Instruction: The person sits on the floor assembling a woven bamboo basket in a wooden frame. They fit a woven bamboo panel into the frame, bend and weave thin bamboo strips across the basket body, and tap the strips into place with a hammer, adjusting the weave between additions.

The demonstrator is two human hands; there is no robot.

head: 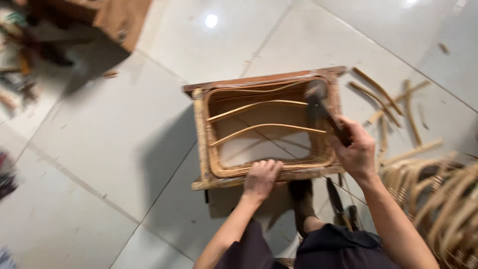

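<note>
Holding the hammer (318,107) tight, the right hand (356,152) strikes at 2 o'clock inside the wooden frame (199,134) (it stands on the tiled floor (99,164)). The left hand (261,177) presses flat, fingers curled, on the 6 o'clock edge; I think short, controlled blows with fingers away are best.

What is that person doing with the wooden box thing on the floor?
A person sits over a rectangular wooden frame lined with woven cane strips that stands on the pale tiled floor. The left hand presses on the frame's near edge. The right hand has its grip on a dark-handled hammer, whose blurred head is up by the frame's far right corner. Loose cut cane sticks lie scattered to the right, beside a pile of curved cane pieces.
</note>
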